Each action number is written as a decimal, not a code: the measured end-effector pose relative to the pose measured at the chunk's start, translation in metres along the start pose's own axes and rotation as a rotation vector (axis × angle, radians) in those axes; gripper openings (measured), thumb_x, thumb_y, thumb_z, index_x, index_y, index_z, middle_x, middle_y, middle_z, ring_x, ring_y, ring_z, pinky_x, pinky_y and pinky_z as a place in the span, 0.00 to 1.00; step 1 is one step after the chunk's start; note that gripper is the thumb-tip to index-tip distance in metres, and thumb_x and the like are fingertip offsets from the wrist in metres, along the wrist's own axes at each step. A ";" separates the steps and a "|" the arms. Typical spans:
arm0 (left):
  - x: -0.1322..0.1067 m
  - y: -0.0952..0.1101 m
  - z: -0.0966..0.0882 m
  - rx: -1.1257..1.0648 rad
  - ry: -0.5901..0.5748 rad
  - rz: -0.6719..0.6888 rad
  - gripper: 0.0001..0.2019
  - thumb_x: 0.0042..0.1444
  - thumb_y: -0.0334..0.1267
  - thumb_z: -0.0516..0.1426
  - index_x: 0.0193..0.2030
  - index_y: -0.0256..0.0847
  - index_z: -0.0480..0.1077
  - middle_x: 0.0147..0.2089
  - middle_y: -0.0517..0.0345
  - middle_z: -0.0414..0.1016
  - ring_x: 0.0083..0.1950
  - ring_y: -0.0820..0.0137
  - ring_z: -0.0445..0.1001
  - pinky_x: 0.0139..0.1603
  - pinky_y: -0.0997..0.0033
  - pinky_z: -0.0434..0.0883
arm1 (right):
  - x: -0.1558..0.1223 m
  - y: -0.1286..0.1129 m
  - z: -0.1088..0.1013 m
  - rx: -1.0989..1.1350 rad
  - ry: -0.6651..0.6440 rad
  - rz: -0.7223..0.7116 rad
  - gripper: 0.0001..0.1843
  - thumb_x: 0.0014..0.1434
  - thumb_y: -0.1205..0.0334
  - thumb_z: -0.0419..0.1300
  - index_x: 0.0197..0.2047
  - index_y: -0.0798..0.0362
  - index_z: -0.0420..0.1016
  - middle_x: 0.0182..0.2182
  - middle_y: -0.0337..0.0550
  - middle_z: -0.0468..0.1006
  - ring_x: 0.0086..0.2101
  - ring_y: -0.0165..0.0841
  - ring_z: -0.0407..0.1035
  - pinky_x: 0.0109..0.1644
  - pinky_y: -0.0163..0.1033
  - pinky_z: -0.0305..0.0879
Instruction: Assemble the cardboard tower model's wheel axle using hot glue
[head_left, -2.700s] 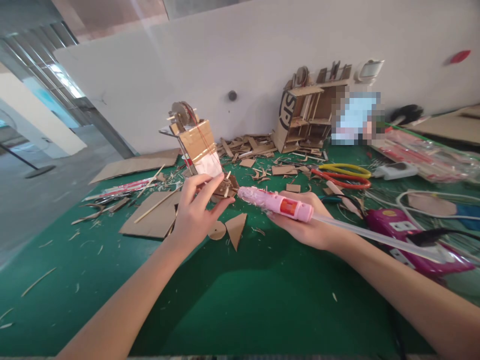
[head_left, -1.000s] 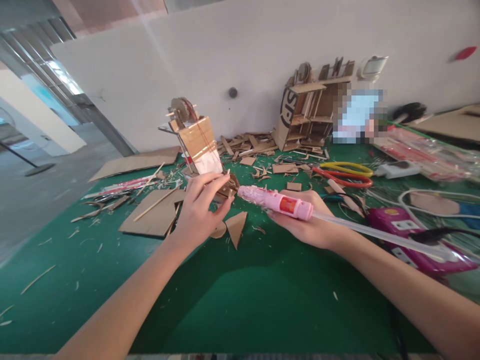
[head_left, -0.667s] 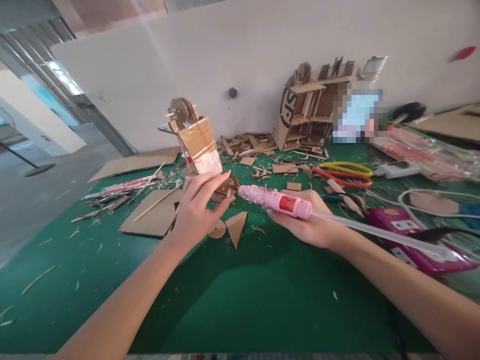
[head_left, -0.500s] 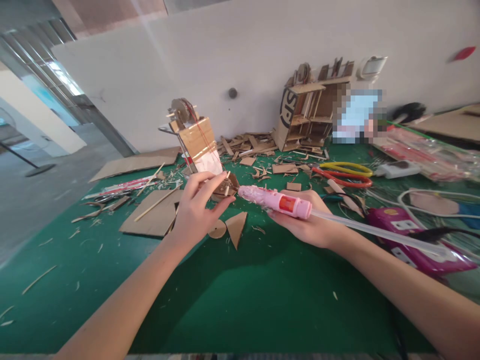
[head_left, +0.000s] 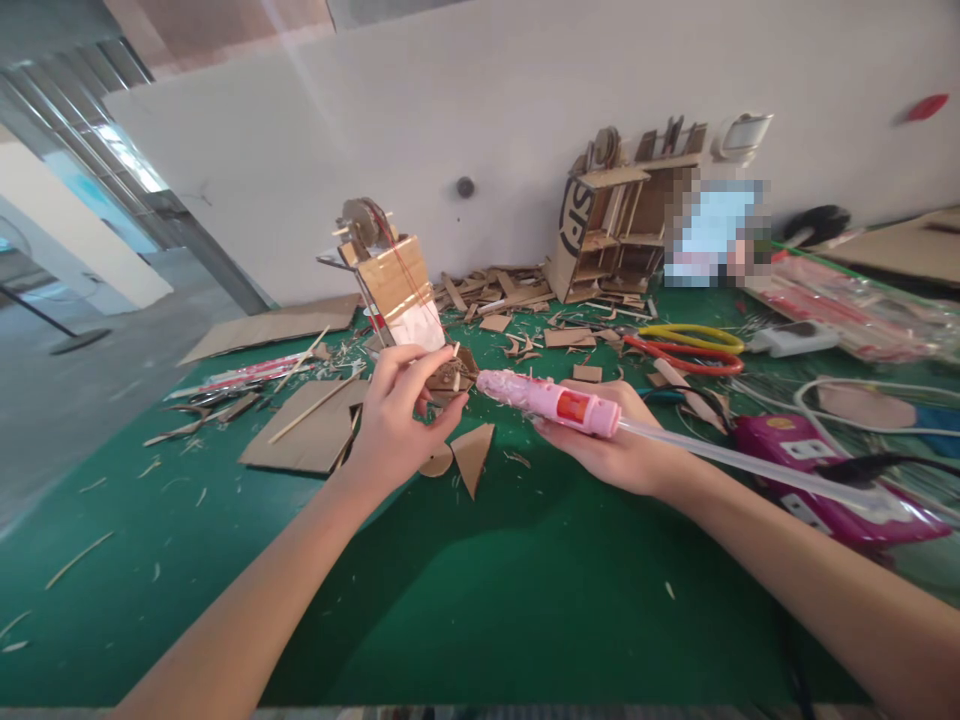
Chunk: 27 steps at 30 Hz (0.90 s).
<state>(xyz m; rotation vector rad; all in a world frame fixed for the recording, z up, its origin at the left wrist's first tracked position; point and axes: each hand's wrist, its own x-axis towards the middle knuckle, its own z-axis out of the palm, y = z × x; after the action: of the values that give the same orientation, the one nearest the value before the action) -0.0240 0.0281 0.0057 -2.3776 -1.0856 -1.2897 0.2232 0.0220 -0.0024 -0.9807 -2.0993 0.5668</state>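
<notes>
While the left hand pinches a small brown cardboard piece with wooden pegs between thumb and forefinger, the right hand wraps its fingers under a pink plastic hot-glue gun. The gun's crusted nozzle points at the piece from just right of the pinch. Whether tip and cardboard touch cannot be told.

Little has shifted over the last few seconds. The left fingers, draped higher over the piece a second ago, have settled into a closer pinch. The gun has kept its line, with the nozzle as near to the piece as before. Judged from that stillness, the work at the nozzle is at a holding stage, with piece and gun kept together above the green felt table cover.

Just below the pinch lie a brown cardboard triangle and a small cardboard disc. Beyond the pinch stands a tall cardboard model strung with red rubber bands, and to its left rests a flat cardboard sheet.

A clear glue stick trails from the back of the gun, past the right hand's grip, over a magenta power strip. Beyond that grip lie yellow- and red-handled scissors.
</notes>
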 end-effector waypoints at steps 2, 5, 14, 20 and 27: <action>0.000 0.001 0.000 -0.011 -0.012 -0.019 0.22 0.55 0.33 0.60 0.56 0.45 0.63 0.49 0.52 0.63 0.25 0.82 0.61 0.27 0.73 0.72 | 0.000 0.000 0.000 0.004 -0.003 0.005 0.16 0.60 0.55 0.57 0.25 0.52 0.59 0.21 0.36 0.64 0.23 0.28 0.60 0.27 0.35 0.54; 0.000 0.003 -0.001 -0.025 -0.020 -0.046 0.22 0.54 0.31 0.59 0.56 0.44 0.63 0.50 0.51 0.62 0.23 0.84 0.60 0.26 0.74 0.72 | 0.000 -0.001 0.001 0.010 -0.008 0.023 0.16 0.60 0.54 0.57 0.25 0.52 0.60 0.22 0.36 0.64 0.23 0.28 0.60 0.27 0.35 0.54; -0.002 0.003 0.003 -0.014 0.010 -0.036 0.21 0.55 0.32 0.59 0.56 0.42 0.64 0.49 0.51 0.63 0.32 0.77 0.67 0.26 0.76 0.74 | 0.000 -0.003 0.000 0.028 0.006 0.028 0.16 0.59 0.55 0.57 0.25 0.51 0.59 0.22 0.35 0.63 0.23 0.28 0.60 0.26 0.35 0.53; -0.005 -0.002 0.006 0.009 0.029 -0.043 0.21 0.56 0.38 0.61 0.55 0.43 0.64 0.48 0.53 0.65 0.30 0.78 0.67 0.26 0.75 0.75 | 0.000 -0.004 -0.001 0.037 -0.006 0.039 0.15 0.59 0.57 0.58 0.25 0.52 0.59 0.22 0.35 0.63 0.23 0.28 0.59 0.26 0.35 0.53; -0.006 -0.004 0.006 0.041 0.043 -0.037 0.22 0.54 0.39 0.62 0.55 0.44 0.64 0.47 0.54 0.65 0.28 0.80 0.65 0.25 0.76 0.73 | 0.001 -0.004 0.001 0.025 -0.009 0.020 0.16 0.59 0.57 0.57 0.24 0.52 0.58 0.21 0.34 0.62 0.22 0.26 0.58 0.26 0.34 0.53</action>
<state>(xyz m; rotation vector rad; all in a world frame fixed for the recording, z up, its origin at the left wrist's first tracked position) -0.0247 0.0311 -0.0031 -2.2993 -1.1372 -1.3118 0.2202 0.0199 0.0000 -0.9873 -2.0880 0.6073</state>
